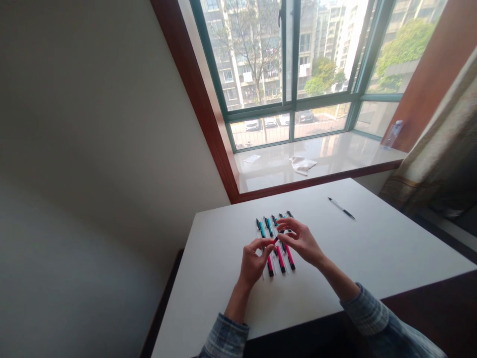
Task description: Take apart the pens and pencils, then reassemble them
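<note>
Between my two hands is a small pink pen piece with a black end (pixel 276 240), held just above the table. My left hand (pixel 253 262) pinches its pink part between thumb and forefinger. The thumb and forefinger of my right hand (pixel 302 242) close on the black end, its other fingers raised. Behind the hands lies a row of blue pen parts (pixel 268 226) with black clips, partly covered by my right hand. Nearer to me lie several pink pen parts (pixel 280 259) with black ends. Thin clear rods lie among them, too fine to make out fully.
A clear pen with a black grip (pixel 342 208) lies apart at the table's right rear. The white table (pixel 391 238) meets the windowsill (pixel 335 154), where a white cloth (pixel 303 165) and a clear bottle (pixel 392 134) are. A wall borders the left, a curtain (pixel 428 134) the right.
</note>
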The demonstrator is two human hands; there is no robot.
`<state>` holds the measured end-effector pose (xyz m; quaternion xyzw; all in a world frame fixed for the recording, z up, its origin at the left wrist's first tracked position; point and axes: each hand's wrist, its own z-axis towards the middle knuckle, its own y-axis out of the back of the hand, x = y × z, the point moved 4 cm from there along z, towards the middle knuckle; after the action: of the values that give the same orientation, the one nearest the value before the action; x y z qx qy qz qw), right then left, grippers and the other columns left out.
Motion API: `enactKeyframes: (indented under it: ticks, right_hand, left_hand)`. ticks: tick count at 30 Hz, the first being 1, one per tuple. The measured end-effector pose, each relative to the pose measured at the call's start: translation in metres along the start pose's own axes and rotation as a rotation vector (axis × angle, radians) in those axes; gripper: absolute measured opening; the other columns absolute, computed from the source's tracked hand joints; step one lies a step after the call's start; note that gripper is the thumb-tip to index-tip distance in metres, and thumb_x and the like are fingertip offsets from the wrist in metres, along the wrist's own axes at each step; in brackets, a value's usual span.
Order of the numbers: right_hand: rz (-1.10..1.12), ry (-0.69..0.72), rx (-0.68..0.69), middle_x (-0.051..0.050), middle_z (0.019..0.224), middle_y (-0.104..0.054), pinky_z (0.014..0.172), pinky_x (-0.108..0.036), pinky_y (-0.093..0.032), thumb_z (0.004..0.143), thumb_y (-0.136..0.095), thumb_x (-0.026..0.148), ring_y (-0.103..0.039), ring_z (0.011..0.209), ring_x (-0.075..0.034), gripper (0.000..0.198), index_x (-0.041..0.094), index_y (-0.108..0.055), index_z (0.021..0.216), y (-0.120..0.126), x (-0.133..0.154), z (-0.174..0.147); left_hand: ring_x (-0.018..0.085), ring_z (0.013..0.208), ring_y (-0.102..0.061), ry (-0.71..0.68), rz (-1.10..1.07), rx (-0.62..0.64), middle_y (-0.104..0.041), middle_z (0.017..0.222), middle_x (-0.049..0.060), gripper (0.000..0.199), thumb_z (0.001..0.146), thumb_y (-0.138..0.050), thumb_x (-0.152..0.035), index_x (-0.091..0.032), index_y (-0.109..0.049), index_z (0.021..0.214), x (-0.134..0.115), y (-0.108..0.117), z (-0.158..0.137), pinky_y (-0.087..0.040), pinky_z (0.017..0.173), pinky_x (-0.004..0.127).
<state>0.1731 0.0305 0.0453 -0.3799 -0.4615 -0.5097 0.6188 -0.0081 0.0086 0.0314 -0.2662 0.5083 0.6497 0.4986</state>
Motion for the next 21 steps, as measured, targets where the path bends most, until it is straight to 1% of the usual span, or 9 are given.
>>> enactKeyframes:
  ticks: [2, 4, 7, 9, 11, 13, 14, 17, 21]
  right_hand:
    - [-0.026, -0.013, -0.043, -0.006, 0.096, -0.072, 0.078, -0.035, -0.061, 0.083, -0.077, 0.041, -0.071, 0.094, -0.023, 0.036, 0.023, -0.069, 0.113, 0.0002, 0.0016, 0.0008]
    - [0.017, -0.017, -0.039, -0.005, 0.093, -0.073, 0.080, -0.036, -0.061, 0.083, -0.077, 0.040, -0.072, 0.090, -0.022, 0.038, 0.023, -0.068, 0.115, -0.0008, 0.0040, 0.0012]
    - [0.111, -0.013, 0.024, -0.008, 0.106, -0.075, 0.089, -0.039, -0.060, 0.087, -0.073, 0.036, -0.072, 0.102, -0.023, 0.047, 0.025, -0.060, 0.131, -0.0039, 0.0083, 0.0010]
    - [0.098, -0.014, 0.012, -0.009, 0.112, -0.074, 0.091, -0.041, -0.059, 0.087, -0.073, 0.035, -0.071, 0.108, -0.024, 0.052, 0.026, -0.057, 0.135, -0.0038, 0.0098, 0.0010]
    - [0.059, -0.023, -0.032, -0.008, 0.105, -0.075, 0.091, -0.042, -0.059, 0.083, -0.078, 0.036, -0.072, 0.102, -0.024, 0.053, 0.024, -0.060, 0.132, -0.0024, 0.0096, 0.0011]
    - [0.081, -0.038, -0.028, -0.007, 0.098, -0.075, 0.090, -0.043, -0.060, 0.081, -0.080, 0.037, -0.073, 0.094, -0.024, 0.053, 0.023, -0.062, 0.129, -0.0026, 0.0087, 0.0011]
    - [0.114, -0.043, -0.004, -0.007, 0.099, -0.075, 0.090, -0.043, -0.060, 0.082, -0.079, 0.037, -0.073, 0.094, -0.023, 0.053, 0.023, -0.061, 0.130, -0.0035, 0.0085, 0.0010]
    - [0.164, -0.031, 0.050, -0.009, 0.111, -0.074, 0.094, -0.042, -0.058, 0.085, -0.076, 0.035, -0.071, 0.105, -0.024, 0.057, 0.026, -0.056, 0.137, -0.0057, 0.0097, 0.0002]
    - [0.095, -0.011, -0.007, -0.006, 0.101, -0.073, 0.091, -0.040, -0.058, 0.083, -0.077, 0.032, -0.071, 0.099, -0.022, 0.052, 0.024, -0.060, 0.131, -0.0061, 0.0101, -0.0005]
  left_hand:
    - [0.024, 0.085, -0.074, 0.006, -0.003, 0.004, -0.081, 0.091, 0.008, 0.022, 0.092, -0.069, -0.039, -0.021, -0.079, 0.099, -0.0013, -0.0001, -0.0002, -0.056, 0.078, 0.036]
    - [0.024, 0.084, -0.075, 0.016, -0.015, 0.008, -0.081, 0.089, 0.007, 0.021, 0.092, -0.069, -0.039, -0.021, -0.077, 0.099, -0.0015, -0.0005, -0.0003, -0.055, 0.078, 0.036]
    - [0.024, 0.083, -0.075, 0.029, -0.045, 0.010, -0.081, 0.088, 0.007, 0.021, 0.093, -0.068, -0.038, -0.020, -0.075, 0.101, -0.0005, -0.0011, -0.0006, -0.054, 0.079, 0.036]
    - [0.024, 0.084, -0.075, 0.034, -0.063, 0.011, -0.081, 0.089, 0.007, 0.021, 0.093, -0.068, -0.038, -0.020, -0.074, 0.102, 0.0002, -0.0015, -0.0007, -0.054, 0.079, 0.036]
    - [0.024, 0.085, -0.075, 0.039, -0.073, 0.015, -0.081, 0.090, 0.007, 0.020, 0.093, -0.068, -0.037, -0.020, -0.074, 0.101, 0.0006, -0.0017, -0.0008, -0.054, 0.079, 0.036]
    - [0.024, 0.085, -0.075, 0.043, -0.082, 0.018, -0.081, 0.090, 0.007, 0.020, 0.093, -0.068, -0.037, -0.020, -0.074, 0.101, 0.0008, -0.0017, -0.0011, -0.054, 0.081, 0.036]
    - [0.024, 0.085, -0.075, 0.044, -0.090, 0.020, -0.081, 0.090, 0.007, 0.020, 0.093, -0.068, -0.037, -0.020, -0.074, 0.101, 0.0010, -0.0017, -0.0013, -0.054, 0.082, 0.037]
    - [0.024, 0.086, -0.075, 0.052, -0.123, 0.016, -0.081, 0.090, 0.007, 0.021, 0.094, -0.068, -0.038, -0.019, -0.072, 0.103, 0.0016, -0.0014, -0.0018, -0.054, 0.083, 0.037]
    - [0.024, 0.085, -0.074, 0.067, -0.137, -0.003, -0.081, 0.089, 0.008, 0.022, 0.093, -0.069, -0.039, -0.018, -0.072, 0.101, 0.0018, -0.0008, -0.0016, -0.053, 0.081, 0.035]
